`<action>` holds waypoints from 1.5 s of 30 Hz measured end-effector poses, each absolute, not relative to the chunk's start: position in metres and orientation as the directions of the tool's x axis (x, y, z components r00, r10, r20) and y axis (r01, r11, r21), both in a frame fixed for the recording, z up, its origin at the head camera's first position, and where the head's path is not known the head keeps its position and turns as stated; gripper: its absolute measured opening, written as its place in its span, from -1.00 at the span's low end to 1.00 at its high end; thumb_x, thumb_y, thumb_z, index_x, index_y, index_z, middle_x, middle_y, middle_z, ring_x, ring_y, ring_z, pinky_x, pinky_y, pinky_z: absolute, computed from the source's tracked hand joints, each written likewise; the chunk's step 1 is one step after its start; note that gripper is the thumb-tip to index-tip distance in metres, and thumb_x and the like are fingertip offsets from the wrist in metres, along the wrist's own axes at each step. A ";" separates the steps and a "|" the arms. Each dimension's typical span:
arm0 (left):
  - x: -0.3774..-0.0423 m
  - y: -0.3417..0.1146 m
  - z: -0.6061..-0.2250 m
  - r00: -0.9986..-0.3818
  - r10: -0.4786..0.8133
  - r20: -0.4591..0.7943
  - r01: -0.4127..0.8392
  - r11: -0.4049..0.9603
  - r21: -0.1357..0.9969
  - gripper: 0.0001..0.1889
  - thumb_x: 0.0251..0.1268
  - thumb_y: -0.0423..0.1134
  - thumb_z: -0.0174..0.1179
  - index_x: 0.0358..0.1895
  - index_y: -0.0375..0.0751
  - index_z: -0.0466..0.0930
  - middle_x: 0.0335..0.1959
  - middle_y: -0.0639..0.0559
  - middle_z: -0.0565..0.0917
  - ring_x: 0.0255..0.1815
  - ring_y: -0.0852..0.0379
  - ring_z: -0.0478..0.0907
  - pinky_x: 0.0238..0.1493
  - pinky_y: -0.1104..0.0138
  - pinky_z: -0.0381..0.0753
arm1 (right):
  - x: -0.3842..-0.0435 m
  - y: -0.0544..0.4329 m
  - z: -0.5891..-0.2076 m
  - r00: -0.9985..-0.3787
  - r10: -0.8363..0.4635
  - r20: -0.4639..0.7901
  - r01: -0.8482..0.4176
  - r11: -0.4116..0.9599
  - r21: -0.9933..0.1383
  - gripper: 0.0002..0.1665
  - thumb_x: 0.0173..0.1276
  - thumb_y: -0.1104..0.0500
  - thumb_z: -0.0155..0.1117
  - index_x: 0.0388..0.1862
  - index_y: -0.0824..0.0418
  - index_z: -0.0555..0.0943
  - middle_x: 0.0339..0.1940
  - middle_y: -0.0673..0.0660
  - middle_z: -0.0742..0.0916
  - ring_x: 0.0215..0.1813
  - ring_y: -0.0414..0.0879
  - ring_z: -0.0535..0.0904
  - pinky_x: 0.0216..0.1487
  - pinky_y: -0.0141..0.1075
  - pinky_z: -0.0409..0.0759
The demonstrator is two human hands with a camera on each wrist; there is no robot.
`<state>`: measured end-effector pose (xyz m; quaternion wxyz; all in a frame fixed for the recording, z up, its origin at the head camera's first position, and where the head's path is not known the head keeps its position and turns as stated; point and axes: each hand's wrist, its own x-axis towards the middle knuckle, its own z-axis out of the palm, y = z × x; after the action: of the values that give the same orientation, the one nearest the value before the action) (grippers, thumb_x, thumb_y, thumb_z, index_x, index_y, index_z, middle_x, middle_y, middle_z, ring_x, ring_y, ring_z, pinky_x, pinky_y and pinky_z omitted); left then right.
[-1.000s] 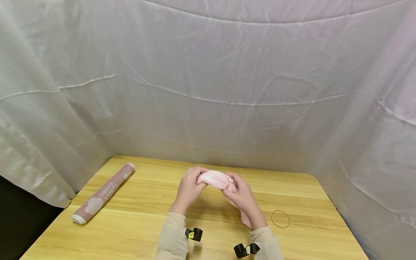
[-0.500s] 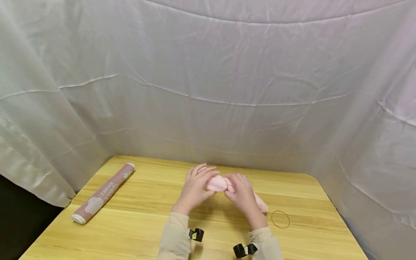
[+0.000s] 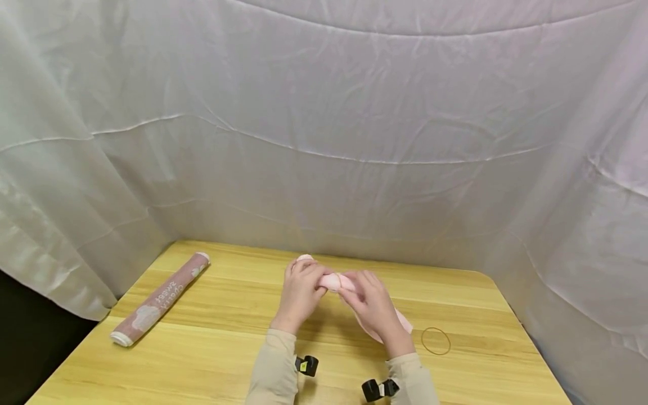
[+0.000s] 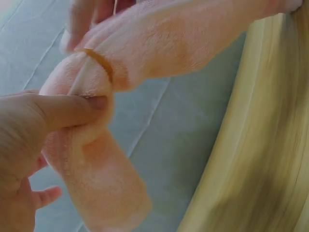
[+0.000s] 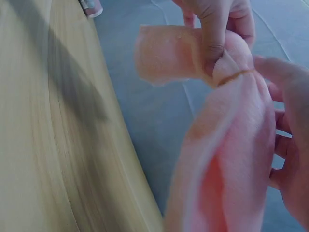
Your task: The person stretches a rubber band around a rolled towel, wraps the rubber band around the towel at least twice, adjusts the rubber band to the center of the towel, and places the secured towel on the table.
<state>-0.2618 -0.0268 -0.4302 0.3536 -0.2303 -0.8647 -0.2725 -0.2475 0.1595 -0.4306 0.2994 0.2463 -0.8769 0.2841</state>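
A soft pink towel (image 3: 331, 282), rolled long and bent, is held in the air between both hands over the table. A tan rubber band (image 4: 102, 64) circles it and draws it into a narrow waist. My left hand (image 3: 298, 293) grips the roll just beside the band, its thumb pressed on the fabric, and a short end (image 4: 113, 193) sticks out beyond it. My right hand (image 3: 373, 304) holds the longer part on the band's other side, fingertips right by the band (image 5: 236, 76). In the right wrist view this longer part (image 5: 246, 140) shows a fold along it.
At the left of the wooden table (image 3: 217, 360) lies a rolled dusky-pink towel (image 3: 161, 298) with white lettering and pale shapes. A loose rubber band (image 3: 450, 341) rests on the tabletop to the right of my right wrist. A grey-white curtain (image 3: 354, 140) surrounds the table.
Between the hands, the banded waist has shifted left. The left fingers, spread half a second ago, now close round the roll, and its short end shows above them. The long tail has swung rightward.
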 end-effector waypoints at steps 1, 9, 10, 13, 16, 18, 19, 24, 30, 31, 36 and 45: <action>-0.262 -0.028 -0.431 -0.633 0.195 0.749 0.593 0.744 0.308 -0.69 -0.10 -0.28 0.51 -0.22 0.03 0.68 -0.19 0.14 0.77 0.08 0.03 0.57 0.34 -0.12 0.31 | -0.248 0.159 -0.430 -0.684 -0.257 0.683 -0.620 0.698 -0.359 -0.75 0.26 0.15 0.36 -0.07 0.12 0.65 -0.20 0.03 0.72 -0.11 -0.08 0.59 -0.09 -0.14 0.56; -0.267 -0.031 -0.433 -0.510 0.186 0.840 0.676 0.691 0.258 -0.73 -0.12 -0.33 0.49 -0.28 -0.02 0.68 -0.25 0.15 0.77 0.05 -0.02 0.60 0.27 -0.12 0.38 | -0.249 0.157 -0.430 -0.625 -0.235 0.744 -0.709 0.570 -0.416 -0.89 0.28 0.32 0.30 -0.21 0.21 0.66 -0.43 0.04 0.69 -0.34 -0.22 0.58 -0.32 -0.37 0.61; -0.268 -0.031 -0.433 -0.499 0.187 0.846 0.684 0.684 0.252 -0.72 -0.12 -0.35 0.49 -0.28 -0.03 0.68 -0.25 0.15 0.77 0.05 -0.02 0.60 0.26 -0.11 0.39 | -0.249 0.157 -0.430 -0.625 -0.245 0.741 -0.719 0.551 -0.424 -0.82 0.28 0.32 0.30 -0.12 0.21 0.66 -0.44 0.04 0.68 -0.36 -0.24 0.58 -0.32 -0.39 0.61; -0.269 -0.032 -0.433 -0.475 0.190 0.859 0.703 0.669 0.240 -0.71 -0.13 -0.38 0.48 -0.27 -0.05 0.69 -0.25 0.13 0.77 0.02 -0.03 0.62 0.23 -0.05 0.43 | -0.250 0.158 -0.430 -0.617 -0.294 0.730 -0.752 0.492 -0.438 -0.63 0.31 0.36 0.25 0.10 0.24 0.62 -0.41 0.07 0.69 -0.35 -0.26 0.57 -0.30 -0.40 0.63; -0.269 -0.032 -0.434 -0.465 0.193 0.864 0.713 0.660 0.236 -0.71 -0.12 -0.39 0.47 -0.25 -0.06 0.69 -0.24 0.12 0.78 0.00 -0.02 0.63 0.21 0.00 0.46 | -0.249 0.160 -0.430 -0.616 -0.342 0.710 -0.768 0.460 -0.445 -0.59 0.34 0.38 0.20 0.15 0.18 0.63 -0.36 0.06 0.68 -0.32 -0.27 0.54 -0.29 -0.43 0.60; -0.270 -0.032 -0.433 -0.455 0.195 0.869 0.720 0.654 0.230 -0.72 -0.11 -0.40 0.46 -0.25 -0.07 0.70 -0.23 0.10 0.78 -0.02 -0.02 0.64 0.21 0.01 0.48 | -0.248 0.161 -0.429 -0.628 -0.355 0.693 -0.764 0.449 -0.463 -0.61 0.34 0.41 0.17 0.10 0.17 0.66 -0.31 0.04 0.68 -0.28 -0.27 0.53 -0.28 -0.43 0.59; -0.269 -0.032 -0.433 -0.452 0.198 0.870 0.724 0.651 0.228 -0.73 -0.10 -0.40 0.45 -0.25 -0.07 0.70 -0.23 0.10 0.77 -0.02 -0.02 0.64 0.20 0.02 0.49 | -0.248 0.161 -0.429 -0.635 -0.356 0.686 -0.760 0.447 -0.472 -0.62 0.35 0.41 0.16 0.09 0.17 0.66 -0.29 0.04 0.68 -0.28 -0.28 0.53 -0.28 -0.43 0.59; -0.268 -0.032 -0.431 -0.434 0.215 0.875 0.745 0.632 0.214 -0.75 -0.07 -0.42 0.41 -0.27 -0.09 0.69 -0.19 0.09 0.77 0.00 0.00 0.65 0.21 0.07 0.51 | -0.245 0.158 -0.426 -0.660 -0.343 0.668 -0.735 0.479 -0.480 -0.65 0.32 0.40 0.15 0.02 0.15 0.64 -0.26 0.06 0.71 -0.31 -0.30 0.55 -0.30 -0.43 0.61; -0.267 -0.033 -0.430 -0.436 0.215 0.874 0.749 0.624 0.220 -0.73 -0.07 -0.47 0.38 -0.27 -0.08 0.69 -0.18 0.10 0.78 0.01 0.01 0.64 0.22 0.07 0.49 | -0.243 0.154 -0.423 -0.699 -0.331 0.634 -0.693 0.530 -0.488 -0.76 0.23 0.36 0.17 -0.13 0.14 0.58 -0.46 -0.01 0.64 -0.41 -0.31 0.52 -0.39 -0.38 0.59; -0.267 -0.033 -0.430 -0.438 0.213 0.873 0.749 0.623 0.224 -0.73 -0.07 -0.47 0.38 -0.27 -0.08 0.69 -0.18 0.10 0.78 0.01 0.00 0.64 0.22 0.06 0.49 | -0.243 0.154 -0.422 -0.707 -0.328 0.626 -0.687 0.529 -0.498 -0.77 0.23 0.35 0.18 -0.15 0.13 0.57 -0.48 -0.03 0.63 -0.41 -0.31 0.51 -0.40 -0.37 0.59; -0.267 -0.034 -0.427 -0.437 0.179 0.881 0.751 0.612 0.248 -0.71 -0.10 -0.49 0.40 -0.26 -0.11 0.69 -0.19 0.08 0.78 -0.01 -0.03 0.65 0.18 0.05 0.51 | -0.245 0.153 -0.422 -0.711 -0.322 0.625 -0.691 0.480 -0.540 -0.60 0.27 0.34 0.20 0.09 0.12 0.56 -0.43 -0.01 0.65 -0.39 -0.32 0.50 -0.37 -0.42 0.55; -0.267 -0.037 -0.427 -0.449 0.156 0.880 0.735 0.624 0.264 -0.72 -0.09 -0.47 0.39 -0.26 -0.09 0.70 -0.19 0.09 0.79 -0.04 0.00 0.65 0.15 0.07 0.52 | -0.245 0.157 -0.427 -0.751 -0.289 0.593 -0.656 0.421 -0.626 -0.68 0.34 0.35 0.22 0.06 0.21 0.65 -0.28 0.10 0.75 -0.29 -0.32 0.55 -0.21 -0.38 0.59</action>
<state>-0.2670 -0.0366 -0.4267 0.4415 -0.2838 -0.7855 -0.3279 -0.2448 0.1572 -0.4267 0.2023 0.2888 -0.8184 0.4537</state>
